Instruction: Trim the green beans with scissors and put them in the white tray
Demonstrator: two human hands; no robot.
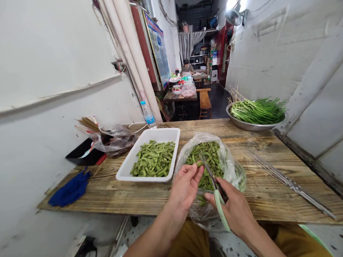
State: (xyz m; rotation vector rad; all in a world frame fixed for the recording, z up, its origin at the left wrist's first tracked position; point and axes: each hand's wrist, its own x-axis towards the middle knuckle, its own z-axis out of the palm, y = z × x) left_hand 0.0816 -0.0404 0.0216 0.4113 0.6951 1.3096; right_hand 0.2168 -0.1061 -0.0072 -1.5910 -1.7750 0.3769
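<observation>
Left hand [186,185] pinches a green bean [199,163] in its grip, right hand [236,210] closes on green-handled scissors [221,210] over a plastic bag [232,171]; apparently trimming, the bean's end next needs the blades [210,174].

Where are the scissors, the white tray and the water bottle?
scissors [212,176], head view, on the blades
white tray [142,180], head view, on the front rim
water bottle [148,117], head view, on the label

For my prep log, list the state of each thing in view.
Left hand, pinching a green bean
Right hand, gripping scissors, blades over the bag
Plastic bag, open, holding green beans
White tray, full of cut beans
Steel bowl, holding green chives
Water bottle, upright, capped
</observation>
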